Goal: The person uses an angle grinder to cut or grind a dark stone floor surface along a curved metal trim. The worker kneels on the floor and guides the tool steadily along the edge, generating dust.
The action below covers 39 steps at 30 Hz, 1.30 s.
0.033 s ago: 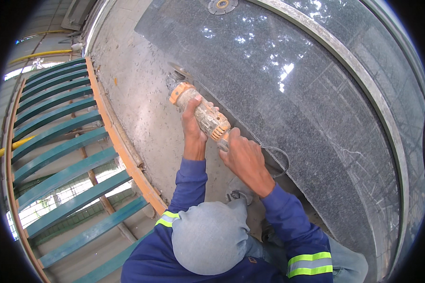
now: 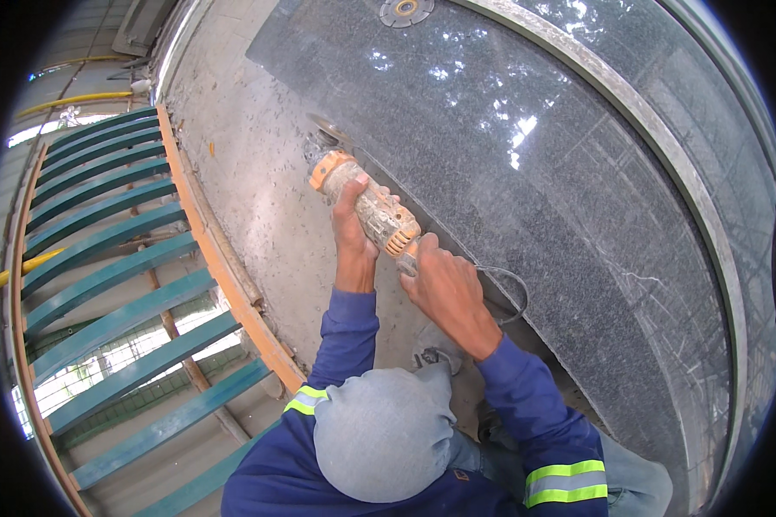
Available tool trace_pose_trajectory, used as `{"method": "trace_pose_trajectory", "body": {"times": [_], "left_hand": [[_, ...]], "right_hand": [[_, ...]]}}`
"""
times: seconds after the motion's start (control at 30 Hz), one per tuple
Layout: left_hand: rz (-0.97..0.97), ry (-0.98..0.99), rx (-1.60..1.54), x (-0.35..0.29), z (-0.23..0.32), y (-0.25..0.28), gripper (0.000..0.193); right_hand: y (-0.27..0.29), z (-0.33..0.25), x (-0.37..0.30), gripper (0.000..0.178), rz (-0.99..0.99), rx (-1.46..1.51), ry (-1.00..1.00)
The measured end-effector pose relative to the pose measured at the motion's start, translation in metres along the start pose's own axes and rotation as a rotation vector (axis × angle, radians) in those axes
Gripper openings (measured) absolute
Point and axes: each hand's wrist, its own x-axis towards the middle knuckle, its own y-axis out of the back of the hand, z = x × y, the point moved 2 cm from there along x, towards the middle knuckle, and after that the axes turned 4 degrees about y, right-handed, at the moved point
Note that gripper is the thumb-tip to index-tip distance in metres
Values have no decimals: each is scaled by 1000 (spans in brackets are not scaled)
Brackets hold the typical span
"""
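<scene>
An orange angle grinder (image 2: pixel 372 207), caked with grey dust, slants up and to the left between my hands. My left hand (image 2: pixel 351 226) is wrapped round the middle of its body. Farther back, my right hand (image 2: pixel 450 289) grips the rear end, where a grey cord (image 2: pixel 522 289) loops out to the right. The grinder's disc (image 2: pixel 329 129) is at the left edge of a dark speckled stone slab (image 2: pixel 509 215); whether it touches the stone I cannot tell. A pale scratch-like mark (image 2: pixel 645 277) runs across the slab's right part.
A spare cutting disc (image 2: pixel 405 10) lies on the slab's far end. A light stone strip (image 2: pixel 612 95) borders the slab on the right. To the left, a rack with green slats (image 2: pixel 116 250) and an orange edge rail (image 2: pixel 207 233) flanks the dusty concrete floor (image 2: pixel 233 146).
</scene>
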Motion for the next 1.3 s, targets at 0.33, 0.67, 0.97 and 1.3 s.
{"method": "trace_pose_trajectory", "body": {"times": [0.33,0.67,0.97,1.3], "left_hand": [[23,-26,-4,-8,2,-10,37],[4,-24,-13,-2,3,-7,34],[0,-24,2,1,3,-5,39],[9,-9,-11,-9,4,-12,37]], "right_hand": [[5,0,-3,37,-29,3,-17],[3,-2,0,37,3,-3,-7],[1,-2,2,38,-13,0,-18],[9,-4,-4,37,-25,15,-30]]}}
